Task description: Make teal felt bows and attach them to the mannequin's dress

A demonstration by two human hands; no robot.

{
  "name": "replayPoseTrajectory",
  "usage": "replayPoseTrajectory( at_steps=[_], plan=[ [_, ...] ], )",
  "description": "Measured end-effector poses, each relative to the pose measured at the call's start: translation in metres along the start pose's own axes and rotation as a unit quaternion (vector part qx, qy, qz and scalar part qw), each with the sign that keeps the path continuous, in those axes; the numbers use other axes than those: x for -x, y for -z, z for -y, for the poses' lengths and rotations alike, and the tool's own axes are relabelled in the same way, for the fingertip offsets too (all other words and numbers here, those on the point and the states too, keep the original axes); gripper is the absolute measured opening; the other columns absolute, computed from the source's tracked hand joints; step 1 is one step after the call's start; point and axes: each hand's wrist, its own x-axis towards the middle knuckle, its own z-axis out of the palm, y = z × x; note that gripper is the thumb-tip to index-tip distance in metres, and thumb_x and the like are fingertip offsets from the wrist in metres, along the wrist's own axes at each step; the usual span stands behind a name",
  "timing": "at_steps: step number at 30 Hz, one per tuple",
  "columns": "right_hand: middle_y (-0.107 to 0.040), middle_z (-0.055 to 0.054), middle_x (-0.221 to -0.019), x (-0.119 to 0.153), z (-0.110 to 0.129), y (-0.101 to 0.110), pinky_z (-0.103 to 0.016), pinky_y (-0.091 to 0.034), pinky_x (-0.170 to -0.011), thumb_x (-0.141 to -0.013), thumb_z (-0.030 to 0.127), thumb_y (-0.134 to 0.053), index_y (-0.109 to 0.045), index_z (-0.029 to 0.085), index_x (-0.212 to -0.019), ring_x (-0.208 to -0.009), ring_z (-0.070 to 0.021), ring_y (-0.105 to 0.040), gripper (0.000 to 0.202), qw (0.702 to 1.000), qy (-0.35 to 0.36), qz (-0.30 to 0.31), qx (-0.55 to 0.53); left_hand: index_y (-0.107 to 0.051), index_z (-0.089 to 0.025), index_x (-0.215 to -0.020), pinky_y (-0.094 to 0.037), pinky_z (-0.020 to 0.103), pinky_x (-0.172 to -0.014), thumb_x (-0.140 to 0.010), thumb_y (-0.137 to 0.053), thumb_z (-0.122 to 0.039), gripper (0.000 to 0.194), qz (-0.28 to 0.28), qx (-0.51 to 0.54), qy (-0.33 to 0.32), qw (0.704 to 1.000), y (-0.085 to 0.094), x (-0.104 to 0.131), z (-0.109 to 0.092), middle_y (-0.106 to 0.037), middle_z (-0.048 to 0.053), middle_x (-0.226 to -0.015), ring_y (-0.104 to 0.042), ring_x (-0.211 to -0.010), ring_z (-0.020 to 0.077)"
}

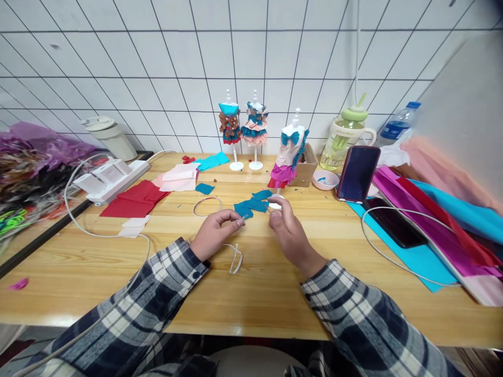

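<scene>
My left hand [217,231] is closed in a pinch, with a tiny pale piece at the fingertips, too small to name. A thin white band [236,260] comes out from under this hand and loops on the table. My right hand [290,233] has its fingers bent together; a thin, small thing may be between thumb and forefinger, but I cannot make it out. Just beyond both hands lie several teal fabric pieces [251,204]. Behind the right hand stands a white mini dress form [288,149] with a teal bow and a magenta ruffled skirt.
Two more dressed mini forms [229,123] stand by the wall. A hoop [207,207] and red cloth [135,198] lie left, near a power strip [112,180]. At right are a propped phone [358,174], a pink bowl [325,180], a drink jug [346,136] and coloured sheets [424,209].
</scene>
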Motion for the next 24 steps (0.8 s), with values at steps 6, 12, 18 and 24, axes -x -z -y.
replayPoseTrajectory(
  at_steps=[6,12,18,24],
  plan=[
    [-0.038,0.008,-0.059,0.004,-0.007,-0.019,-0.023,-0.03,-0.054,-0.089,0.04,-0.05,-0.01,0.021,-0.148,-0.053,-0.0102,-0.036,0.074,0.994,-0.009,0.111,-0.017,-0.063,-0.016,-0.076,-0.046,0.028,-0.072,-0.079,-0.062,-0.04,0.024,0.012,0.088,0.031,0.996,-0.004,0.002,-0.001,-0.063,0.002,-0.074,-0.057,-0.073,0.0155],
    [-0.06,-0.002,-0.084,0.001,-0.01,-0.026,-0.024,-0.04,-0.063,-0.086,0.036,-0.054,-0.054,0.02,-0.126,-0.071,-0.0119,-0.052,0.043,0.993,-0.012,0.087,-0.078,-0.063,-0.015,-0.075,-0.045,0.029,-0.075,-0.079,-0.062,-0.036,0.022,0.021,0.092,0.024,0.995,-0.005,0.003,0.001,-0.065,0.003,-0.076,-0.058,-0.075,0.0159],
    [-0.062,-0.005,-0.088,-0.002,-0.01,-0.026,-0.026,-0.042,-0.063,-0.083,0.035,-0.056,-0.06,0.017,-0.113,-0.073,-0.0134,-0.054,0.035,0.988,-0.026,0.076,-0.131,-0.063,-0.016,-0.076,-0.046,0.03,-0.081,-0.08,-0.062,-0.036,0.021,0.027,0.082,0.008,0.996,-0.005,0.004,0.002,-0.066,0.003,-0.081,-0.059,-0.081,0.0173],
    [-0.049,0.003,-0.064,-0.002,-0.011,-0.025,-0.024,-0.038,-0.056,-0.086,0.037,-0.051,-0.061,0.013,-0.114,-0.058,-0.0097,-0.045,0.039,0.986,-0.037,0.076,-0.144,-0.063,-0.016,-0.076,-0.045,0.029,-0.08,-0.081,-0.061,-0.035,0.02,0.025,0.063,0.0,0.998,-0.004,0.004,0.005,-0.065,0.003,-0.08,-0.059,-0.08,0.0165]
  ],
)
